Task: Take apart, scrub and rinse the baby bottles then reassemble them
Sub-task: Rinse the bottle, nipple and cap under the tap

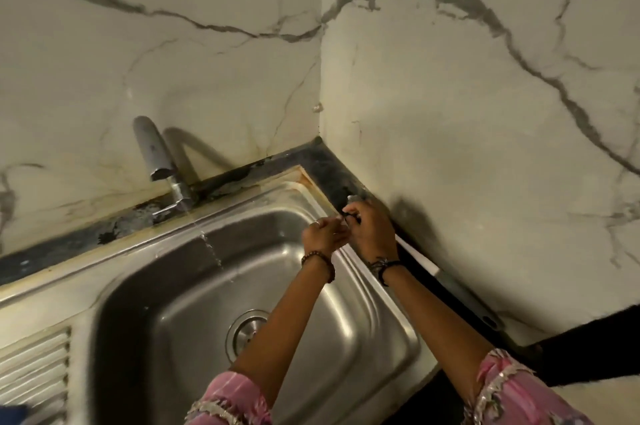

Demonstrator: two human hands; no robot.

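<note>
Both hands are raised over the far right corner of the stainless steel sink [377,289], close together and nearly touching. The right hand [375,229] has its fingers curled around a small dark item [350,215], too small and blurred to identify as a bottle part. The left hand [323,234] is curled beside it, fingertips meeting the same item; the exact hold cannot be told. No baby bottle can be made out. The tap [157,156] stands at the far left rim, and a thin stream of water [207,244] falls into the basin. The drain [246,331] lies at the basin centre. Marble-patterned wall [450,95] panels meet in a corner behind the sink
</note>
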